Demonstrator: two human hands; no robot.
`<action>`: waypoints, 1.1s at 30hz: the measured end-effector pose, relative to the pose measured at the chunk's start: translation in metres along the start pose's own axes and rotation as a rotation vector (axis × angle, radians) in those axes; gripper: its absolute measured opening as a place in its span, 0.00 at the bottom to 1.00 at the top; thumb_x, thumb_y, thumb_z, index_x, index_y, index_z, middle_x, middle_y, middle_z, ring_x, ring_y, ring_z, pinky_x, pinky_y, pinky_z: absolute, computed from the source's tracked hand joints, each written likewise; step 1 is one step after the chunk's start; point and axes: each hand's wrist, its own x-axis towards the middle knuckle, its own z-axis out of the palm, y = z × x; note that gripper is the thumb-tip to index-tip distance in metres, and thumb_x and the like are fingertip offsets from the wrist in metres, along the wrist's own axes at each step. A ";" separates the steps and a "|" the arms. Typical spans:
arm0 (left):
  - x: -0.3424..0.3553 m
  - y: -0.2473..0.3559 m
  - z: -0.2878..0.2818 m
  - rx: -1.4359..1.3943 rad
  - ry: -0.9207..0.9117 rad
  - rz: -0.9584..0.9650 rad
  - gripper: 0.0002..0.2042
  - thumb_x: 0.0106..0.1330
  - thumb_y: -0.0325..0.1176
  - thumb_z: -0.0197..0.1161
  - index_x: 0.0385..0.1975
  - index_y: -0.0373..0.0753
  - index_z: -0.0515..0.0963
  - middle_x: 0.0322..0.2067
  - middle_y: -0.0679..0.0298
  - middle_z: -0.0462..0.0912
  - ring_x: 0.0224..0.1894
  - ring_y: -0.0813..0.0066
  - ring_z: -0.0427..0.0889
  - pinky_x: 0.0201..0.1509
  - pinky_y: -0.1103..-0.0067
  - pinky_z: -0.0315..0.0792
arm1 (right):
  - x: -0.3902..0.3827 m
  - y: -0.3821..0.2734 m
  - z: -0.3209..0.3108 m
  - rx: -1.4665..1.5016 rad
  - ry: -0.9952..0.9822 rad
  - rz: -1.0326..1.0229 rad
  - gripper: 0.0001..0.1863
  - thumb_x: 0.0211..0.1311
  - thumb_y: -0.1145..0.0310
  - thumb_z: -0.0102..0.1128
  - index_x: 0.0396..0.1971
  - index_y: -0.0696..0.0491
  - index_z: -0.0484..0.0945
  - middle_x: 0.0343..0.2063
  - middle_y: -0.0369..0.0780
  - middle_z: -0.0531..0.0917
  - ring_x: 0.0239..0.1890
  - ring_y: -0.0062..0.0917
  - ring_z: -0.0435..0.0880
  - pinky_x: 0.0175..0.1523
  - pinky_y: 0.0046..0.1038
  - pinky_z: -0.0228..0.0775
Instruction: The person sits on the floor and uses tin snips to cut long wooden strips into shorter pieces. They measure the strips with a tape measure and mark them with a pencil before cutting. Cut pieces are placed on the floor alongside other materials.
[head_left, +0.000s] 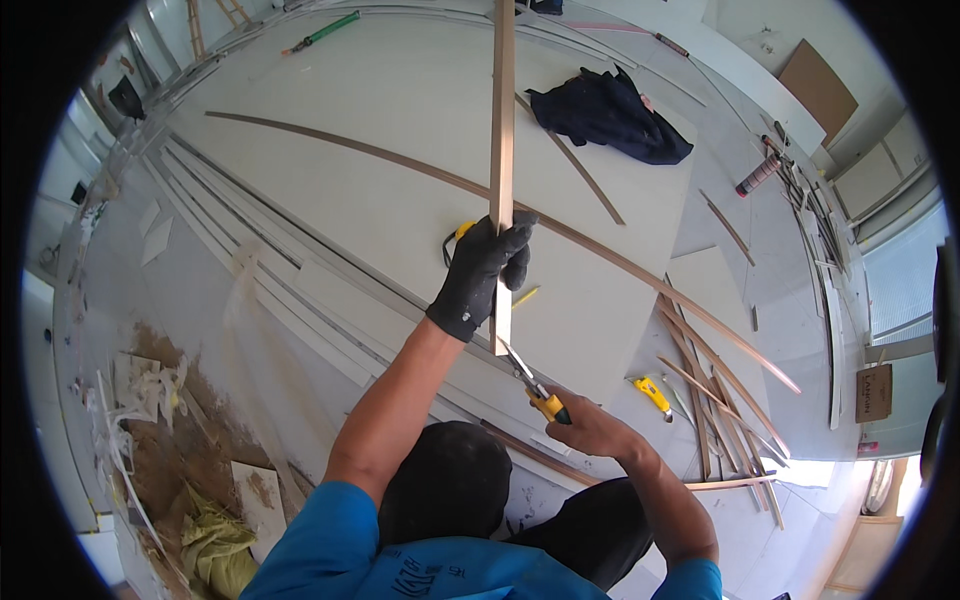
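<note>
My left hand (pixel 485 265), in a dark glove, is closed round a long tan trim strip (pixel 503 140) that stretches away from me past the top of the view. Bare and lower right, my right hand (pixel 588 425) grips a pair of snips (pixel 543 398) with yellow-and-black handles. Their metal blades meet the strip's near end; whether they bite into it I cannot tell. A yellow tape measure (pixel 462 231) lies partly hidden behind my left hand. Just beyond the strip's near end rests a yellow pencil-like stick (pixel 526 295). The large pale panel (pixel 400 150) lies beneath all this.
Another long brown strip (pixel 380 155) crosses the panel. Dark cloth (pixel 610 115) lies at the far right. A yellow utility knife (pixel 653 397) sits near a pile of loose strips (pixel 715 400) on the right. Sandy debris (pixel 190 420) and a yellowish sack (pixel 215 540) are at the left.
</note>
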 end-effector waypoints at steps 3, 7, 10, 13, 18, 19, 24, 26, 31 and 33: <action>-0.004 0.004 0.006 -0.005 0.003 -0.009 0.17 0.68 0.39 0.63 0.49 0.34 0.75 0.18 0.72 0.69 0.17 0.84 0.67 0.21 0.85 0.61 | -0.004 0.001 0.001 -0.009 -0.006 0.026 0.34 0.59 0.69 0.54 0.66 0.62 0.58 0.31 0.53 0.78 0.32 0.37 0.77 0.44 0.33 0.69; -0.002 0.003 0.004 0.009 0.010 -0.021 0.17 0.68 0.39 0.63 0.49 0.34 0.76 0.18 0.71 0.69 0.17 0.84 0.67 0.21 0.86 0.61 | -0.003 0.000 -0.002 -0.027 -0.020 0.034 0.35 0.59 0.69 0.54 0.66 0.62 0.58 0.31 0.52 0.78 0.32 0.37 0.77 0.44 0.33 0.69; -0.003 0.004 0.005 0.009 0.026 -0.022 0.17 0.68 0.39 0.62 0.49 0.34 0.75 0.18 0.72 0.69 0.17 0.84 0.67 0.22 0.86 0.62 | 0.000 0.000 -0.005 -0.033 -0.037 0.016 0.34 0.60 0.69 0.54 0.66 0.62 0.58 0.30 0.52 0.77 0.32 0.36 0.76 0.44 0.32 0.69; -0.003 0.004 0.004 0.009 0.018 -0.020 0.17 0.69 0.39 0.62 0.50 0.34 0.75 0.18 0.72 0.69 0.17 0.85 0.67 0.22 0.86 0.62 | 0.000 0.007 -0.002 -0.002 -0.011 -0.045 0.34 0.60 0.68 0.54 0.66 0.61 0.59 0.30 0.51 0.77 0.32 0.36 0.76 0.43 0.33 0.69; -0.002 0.004 0.000 0.006 0.019 -0.036 0.17 0.68 0.39 0.62 0.50 0.34 0.76 0.19 0.72 0.69 0.17 0.85 0.67 0.22 0.86 0.62 | -0.001 -0.009 -0.008 -0.017 -0.041 0.053 0.34 0.60 0.69 0.53 0.66 0.60 0.59 0.30 0.52 0.77 0.31 0.36 0.76 0.42 0.33 0.69; -0.003 0.004 0.000 0.006 0.014 -0.024 0.17 0.68 0.39 0.62 0.50 0.34 0.76 0.19 0.72 0.70 0.17 0.85 0.67 0.22 0.86 0.62 | -0.002 -0.012 -0.009 -0.025 -0.048 0.075 0.34 0.60 0.69 0.53 0.66 0.60 0.58 0.30 0.52 0.77 0.31 0.36 0.76 0.42 0.33 0.69; -0.002 0.003 0.002 0.018 -0.002 -0.019 0.16 0.68 0.39 0.62 0.50 0.35 0.76 0.19 0.71 0.70 0.18 0.84 0.67 0.23 0.86 0.62 | 0.000 -0.002 -0.007 -0.038 -0.034 0.015 0.36 0.60 0.68 0.53 0.68 0.60 0.55 0.32 0.54 0.78 0.33 0.39 0.76 0.46 0.33 0.69; -0.002 0.003 0.002 0.022 -0.012 -0.029 0.16 0.68 0.39 0.62 0.50 0.35 0.76 0.19 0.71 0.70 0.18 0.84 0.67 0.23 0.86 0.62 | 0.001 0.002 -0.006 -0.039 -0.034 0.007 0.37 0.60 0.68 0.53 0.69 0.59 0.54 0.34 0.55 0.78 0.34 0.40 0.77 0.47 0.34 0.68; -0.003 -0.001 0.002 0.002 0.005 -0.051 0.16 0.68 0.39 0.62 0.49 0.35 0.76 0.19 0.71 0.70 0.18 0.84 0.67 0.23 0.86 0.62 | 0.000 -0.001 -0.007 -0.006 -0.049 0.034 0.37 0.60 0.68 0.53 0.70 0.59 0.53 0.37 0.56 0.79 0.36 0.40 0.77 0.49 0.34 0.68; -0.004 0.000 0.002 0.001 0.009 -0.058 0.16 0.68 0.39 0.62 0.49 0.35 0.76 0.19 0.71 0.70 0.18 0.84 0.67 0.23 0.86 0.62 | 0.001 -0.002 -0.007 0.001 -0.048 0.044 0.37 0.60 0.68 0.53 0.70 0.59 0.53 0.38 0.56 0.78 0.37 0.40 0.77 0.49 0.34 0.68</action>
